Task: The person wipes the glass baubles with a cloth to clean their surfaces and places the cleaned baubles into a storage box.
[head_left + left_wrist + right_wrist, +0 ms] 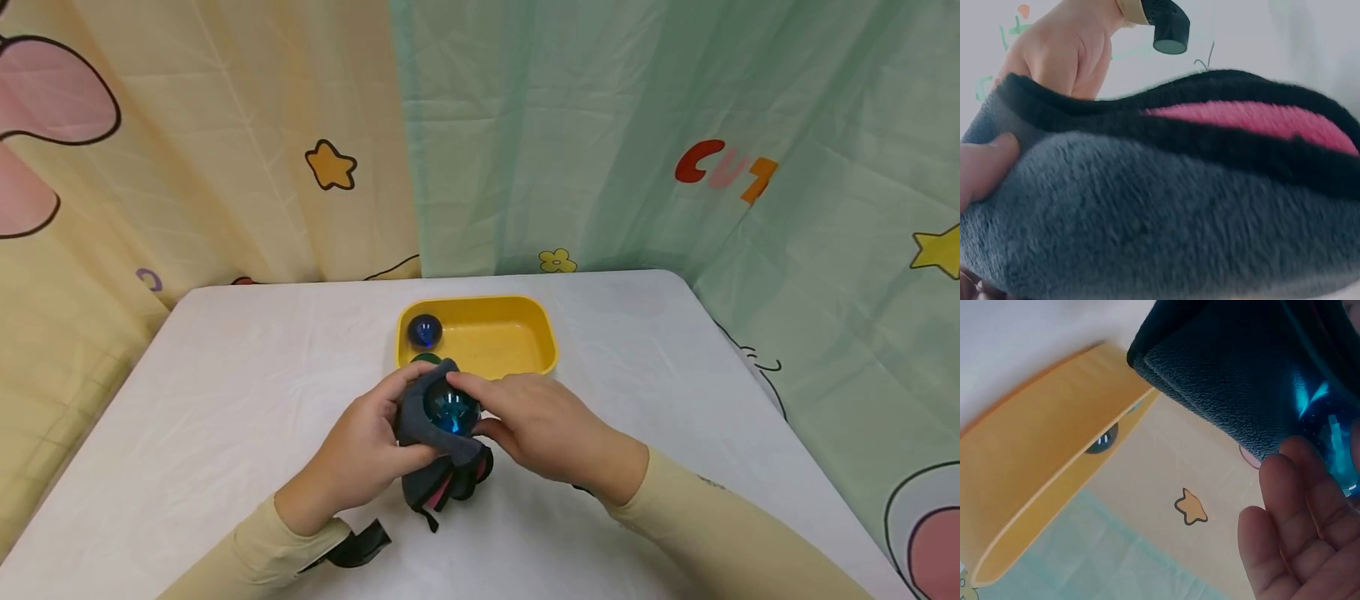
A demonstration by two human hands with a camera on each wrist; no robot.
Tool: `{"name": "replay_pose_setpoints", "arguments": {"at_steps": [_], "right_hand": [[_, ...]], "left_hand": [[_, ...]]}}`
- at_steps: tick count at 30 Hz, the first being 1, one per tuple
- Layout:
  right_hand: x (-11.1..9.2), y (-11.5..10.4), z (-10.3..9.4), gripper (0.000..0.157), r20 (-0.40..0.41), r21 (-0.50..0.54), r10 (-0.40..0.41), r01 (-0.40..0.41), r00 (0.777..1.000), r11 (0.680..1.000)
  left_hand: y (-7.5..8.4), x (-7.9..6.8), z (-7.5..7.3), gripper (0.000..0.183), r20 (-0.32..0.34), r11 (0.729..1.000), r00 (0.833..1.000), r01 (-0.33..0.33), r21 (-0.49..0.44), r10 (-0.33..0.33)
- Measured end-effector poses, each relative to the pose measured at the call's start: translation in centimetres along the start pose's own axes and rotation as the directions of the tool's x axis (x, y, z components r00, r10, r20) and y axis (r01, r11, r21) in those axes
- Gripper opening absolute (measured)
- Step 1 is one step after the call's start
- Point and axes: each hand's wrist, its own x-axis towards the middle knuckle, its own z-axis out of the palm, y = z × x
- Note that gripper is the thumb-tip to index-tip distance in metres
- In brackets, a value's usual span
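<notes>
In the head view a grey-blue fleecy cloth [417, 417] with black edging drapes partly round a clear light-blue ball [452, 410]. My left hand [356, 458] grips the cloth from the left, thumb near the ball's lower side. From the right, my right hand [540, 421] holds the ball between thumb and fingers. Folds of cloth with pink parts hang below. The left wrist view shows the grey pile [1147, 212] close up, with a pink strip [1260, 119] between black edges. The ball's shiny side [1338, 444] appears beside my right fingers [1285, 500] in the right wrist view.
Just beyond my hands a yellow tray [502, 346] stands on the white-covered table [247, 375]. A dark blue ball [425, 332] lies in its left end, and a green ball [427, 358] shows partly behind the cloth. Patterned curtains [525, 150] enclose the table's far side.
</notes>
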Motion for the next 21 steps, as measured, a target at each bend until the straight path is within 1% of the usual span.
{"name": "replay_pose_setpoints", "arguments": {"at_steps": [2,4,7,8,10,11,12,15,17,18,19,21], "right_hand": [[0.0,-0.1,0.2,0.064,0.033,0.053,0.066,-0.068,0.997,0.996],[0.1,-0.3,0.4,0.059,0.081,0.142,0.146,-0.156,0.986,0.978],[0.1,-0.6,0.8,0.053,0.151,0.279,0.254,-0.288,0.955,0.916],[0.1,-0.6,0.8,0.052,0.167,0.309,0.275,-0.315,0.947,0.897],[0.2,-0.7,0.8,0.052,0.184,0.346,0.29,-0.339,0.939,0.875],[0.2,-0.7,0.7,0.054,0.189,0.352,0.283,-0.334,0.94,0.874],[0.2,-0.6,0.7,0.057,0.187,0.349,0.266,-0.317,0.946,0.882],[0.0,-0.3,0.2,0.069,0.152,0.298,0.172,-0.211,0.973,0.931],[-0.1,-0.2,-0.1,0.073,0.103,0.217,0.091,-0.111,0.991,0.97],[-0.2,-0.1,-0.2,0.074,0.074,0.169,0.053,-0.064,0.996,0.983],[-0.2,0.0,-0.2,0.074,0.049,0.125,0.021,-0.027,0.999,0.992],[-0.2,0.1,-0.2,0.07,0.002,0.044,-0.029,0.029,1.0,0.999]], "left_hand": [[0.0,0.1,0.1,0.072,0.003,1.0,1.0,0.001,-0.001,-0.001],[0.0,0.1,0.3,0.071,0.008,1.0,1.0,0.009,-0.005,-0.008],[0.0,0.0,0.4,0.071,0.014,1.0,1.0,0.023,-0.002,-0.023],[0.0,0.0,0.3,0.071,0.012,1.0,1.0,0.026,0.0,-0.026],[0.0,-0.1,0.3,0.072,0.0,1.0,1.0,0.026,0.009,-0.026],[0.1,-0.1,0.2,0.072,-0.006,1.0,1.0,0.024,0.016,-0.024],[0.1,-0.2,0.2,0.073,-0.013,1.0,1.0,0.02,0.017,-0.019],[0.2,-0.3,0.0,0.074,-0.023,1.0,1.0,0.006,0.018,-0.005],[0.3,-0.3,0.0,0.075,-0.022,1.0,1.0,0.003,0.022,-0.002],[0.3,-0.3,-0.1,0.075,-0.021,1.0,1.0,0.004,0.021,-0.003],[0.3,-0.4,-0.1,0.075,-0.021,1.0,1.0,0.005,0.028,-0.004],[0.3,-0.4,-0.1,0.075,-0.018,0.999,1.0,0.003,0.038,-0.002]]}}
